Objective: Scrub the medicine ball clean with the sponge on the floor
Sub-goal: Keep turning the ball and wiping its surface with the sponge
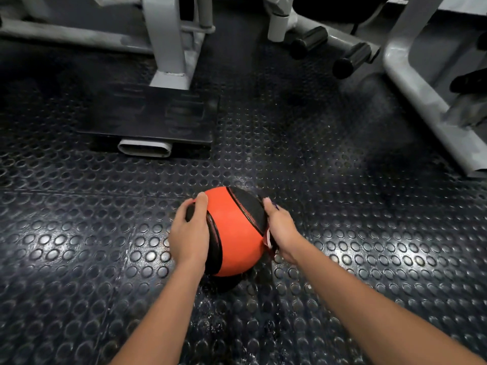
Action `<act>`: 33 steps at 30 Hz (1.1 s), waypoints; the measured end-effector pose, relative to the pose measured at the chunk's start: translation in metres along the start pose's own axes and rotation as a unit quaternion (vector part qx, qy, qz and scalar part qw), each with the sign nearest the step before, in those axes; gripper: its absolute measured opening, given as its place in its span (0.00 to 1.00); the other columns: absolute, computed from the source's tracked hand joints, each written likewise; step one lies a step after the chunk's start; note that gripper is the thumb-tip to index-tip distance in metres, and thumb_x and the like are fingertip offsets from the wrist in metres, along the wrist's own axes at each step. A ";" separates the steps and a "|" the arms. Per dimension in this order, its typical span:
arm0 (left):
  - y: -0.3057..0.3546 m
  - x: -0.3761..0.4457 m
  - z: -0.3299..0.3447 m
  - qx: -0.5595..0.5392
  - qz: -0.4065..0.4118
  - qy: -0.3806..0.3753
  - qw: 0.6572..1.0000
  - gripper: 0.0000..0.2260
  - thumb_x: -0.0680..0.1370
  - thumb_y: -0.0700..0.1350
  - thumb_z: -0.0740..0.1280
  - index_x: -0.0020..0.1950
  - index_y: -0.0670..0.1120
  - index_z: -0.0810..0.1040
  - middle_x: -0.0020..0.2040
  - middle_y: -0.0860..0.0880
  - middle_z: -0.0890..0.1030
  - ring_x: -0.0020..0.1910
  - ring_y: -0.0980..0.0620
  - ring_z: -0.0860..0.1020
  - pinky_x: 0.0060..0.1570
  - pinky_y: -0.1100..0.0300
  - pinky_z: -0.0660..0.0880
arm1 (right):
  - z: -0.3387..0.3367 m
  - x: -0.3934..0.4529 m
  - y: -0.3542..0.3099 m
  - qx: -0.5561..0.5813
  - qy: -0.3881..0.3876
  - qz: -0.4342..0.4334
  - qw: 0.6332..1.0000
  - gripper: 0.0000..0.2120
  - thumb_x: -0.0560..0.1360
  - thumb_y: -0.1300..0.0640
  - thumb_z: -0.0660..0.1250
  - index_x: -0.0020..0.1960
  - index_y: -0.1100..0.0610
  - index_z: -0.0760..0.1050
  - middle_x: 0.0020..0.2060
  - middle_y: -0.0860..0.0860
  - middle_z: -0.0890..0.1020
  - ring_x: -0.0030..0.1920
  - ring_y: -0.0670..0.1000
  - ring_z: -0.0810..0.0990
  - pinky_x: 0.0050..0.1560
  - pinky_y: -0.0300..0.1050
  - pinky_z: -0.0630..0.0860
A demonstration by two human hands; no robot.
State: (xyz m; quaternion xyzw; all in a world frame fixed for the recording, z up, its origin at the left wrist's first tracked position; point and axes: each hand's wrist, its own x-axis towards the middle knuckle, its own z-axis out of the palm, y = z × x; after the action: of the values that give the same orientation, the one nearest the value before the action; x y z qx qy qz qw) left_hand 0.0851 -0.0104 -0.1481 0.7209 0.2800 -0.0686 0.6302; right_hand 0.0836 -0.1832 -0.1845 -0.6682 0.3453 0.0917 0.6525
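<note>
An orange and black medicine ball (232,233) sits on the dark studded rubber floor, low in the middle of the head view. My left hand (188,231) lies over the ball's left side, fingers spread round its curve. My right hand (280,230) is pressed against the ball's right side and holds a thin pale thing, probably the sponge (269,237), between palm and ball. Only a small white and reddish edge of it shows. The floor near the ball looks wet.
A grey machine frame with a black foot plate (150,119) stands behind the ball to the left. Another grey frame (421,83) with black padded rollers (353,59) fills the right and back. Studded floor (79,233) spreads to either side of the ball.
</note>
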 end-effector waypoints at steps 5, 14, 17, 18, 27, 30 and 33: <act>-0.003 0.005 -0.008 0.003 0.023 -0.049 0.999 0.27 0.69 0.77 0.64 0.61 0.64 0.81 0.62 0.56 0.82 0.62 0.49 0.80 0.65 0.45 0.76 | 0.010 -0.031 -0.031 -0.085 -0.032 -0.176 0.980 0.11 0.84 0.40 0.60 0.56 0.36 0.81 0.59 0.42 0.85 0.61 0.41 0.80 0.65 0.39 0.73; -0.012 0.002 -0.018 0.025 0.049 -0.058 0.997 0.32 0.69 0.77 0.66 0.67 0.61 0.80 0.66 0.55 0.79 0.65 0.49 0.78 0.64 0.49 0.74 | -0.005 -0.014 0.015 0.069 -0.070 0.091 0.991 0.25 0.86 0.40 0.53 0.67 0.54 0.80 0.60 0.53 0.86 0.63 0.55 0.83 0.72 0.55 0.73; -0.008 -0.001 -0.020 0.023 -0.028 -0.041 0.998 0.33 0.65 0.80 0.64 0.59 0.61 0.82 0.60 0.53 0.82 0.60 0.44 0.80 0.66 0.40 0.76 | 0.003 -0.026 0.029 0.086 -0.012 0.055 0.995 0.30 0.77 0.31 0.59 0.68 0.49 0.80 0.61 0.49 0.86 0.63 0.53 0.83 0.72 0.57 0.74; -0.008 -0.002 -0.023 0.012 -0.042 -0.049 0.998 0.31 0.66 0.79 0.64 0.56 0.59 0.83 0.58 0.53 0.84 0.59 0.44 0.82 0.65 0.39 0.77 | 0.003 -0.031 0.035 0.089 0.006 0.045 0.995 0.33 0.71 0.29 0.61 0.68 0.47 0.79 0.63 0.48 0.85 0.64 0.52 0.83 0.71 0.58 0.75; -0.046 -0.046 -0.039 0.002 -0.023 -0.069 0.997 0.23 0.77 0.70 0.61 0.60 0.59 0.84 0.60 0.59 0.84 0.63 0.53 0.80 0.70 0.45 0.73 | -0.020 -0.106 0.053 -0.006 0.073 0.018 0.997 0.24 0.82 0.35 0.56 0.67 0.48 0.79 0.64 0.54 0.83 0.62 0.54 0.81 0.64 0.52 0.78; -0.045 -0.053 -0.033 0.020 0.006 -0.050 0.999 0.16 0.84 0.62 0.58 0.54 0.59 0.84 0.56 0.60 0.84 0.62 0.52 0.79 0.63 0.50 0.72 | -0.022 -0.126 0.027 -0.067 0.098 -0.087 0.989 0.18 0.86 0.41 0.56 0.62 0.47 0.81 0.56 0.45 0.85 0.61 0.48 0.81 0.61 0.47 0.73; -0.039 -0.050 -0.028 0.045 0.015 -0.074 0.996 0.17 0.79 0.62 0.53 0.53 0.65 0.82 0.60 0.58 0.84 0.63 0.51 0.79 0.67 0.48 0.73 | -0.012 -0.128 0.003 -0.138 -0.002 -0.236 0.962 0.15 0.86 0.44 0.57 0.65 0.42 0.81 0.64 0.36 0.80 0.68 0.35 0.74 0.69 0.35 0.66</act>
State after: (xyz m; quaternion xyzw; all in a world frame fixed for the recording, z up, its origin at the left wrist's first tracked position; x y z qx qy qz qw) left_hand 0.0171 0.0024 -0.1541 0.7455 0.2185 -0.1254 0.6170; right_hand -0.0180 -0.1507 -0.1119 -0.8140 0.1609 -0.0168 0.5579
